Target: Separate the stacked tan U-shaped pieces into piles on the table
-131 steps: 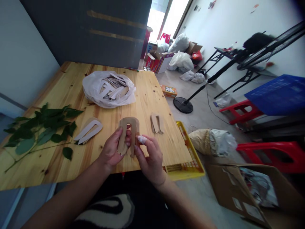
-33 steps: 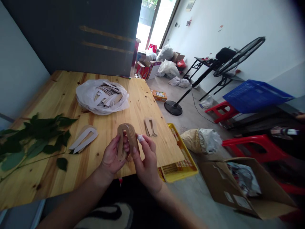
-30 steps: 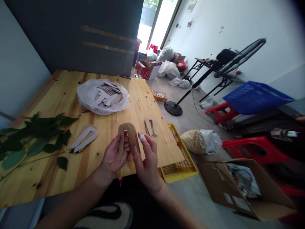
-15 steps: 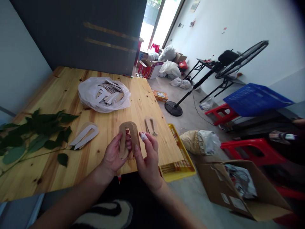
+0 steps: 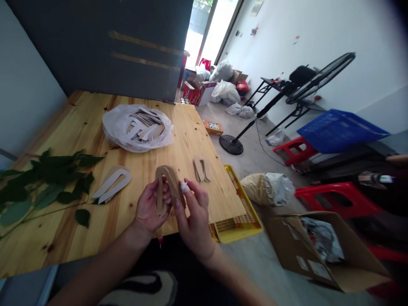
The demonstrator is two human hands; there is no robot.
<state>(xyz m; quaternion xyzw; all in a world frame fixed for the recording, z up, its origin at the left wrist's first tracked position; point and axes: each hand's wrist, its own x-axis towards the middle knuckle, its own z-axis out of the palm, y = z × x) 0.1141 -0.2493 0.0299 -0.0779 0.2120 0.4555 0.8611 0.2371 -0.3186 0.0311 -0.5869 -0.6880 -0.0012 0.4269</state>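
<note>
A stack of brown U-shaped cardboard pieces (image 5: 172, 180) is held above the near edge of the wooden table (image 5: 105, 231). My left hand (image 5: 149, 208) is closed round its left side, with fingertips showing through the slot. The thumb of my right hand (image 5: 194, 214) presses on the stack's right side, and a small white wrapping covers one of that hand's fingertips. White and brown U-shaped pieces (image 5: 116, 185) lie to the left. A smaller brown set (image 5: 200, 169) lies to the right. Farther back, a white plastic bag (image 5: 116, 127) holds many similar pieces.
Leafy green stems (image 5: 51, 187) lie on the table's left. A yellow crate (image 5: 251, 227) stands below its right edge. Beyond are a cardboard box (image 5: 296, 250), red stools (image 5: 344, 197), a standing fan (image 5: 234, 144) and a blue board (image 5: 344, 131). A dark panel (image 5: 86, 51) borders the table's back.
The stack has turned slightly, and its pieces look more fanned at the right side. Both hands have shifted a little left in view and keep their hold.
</note>
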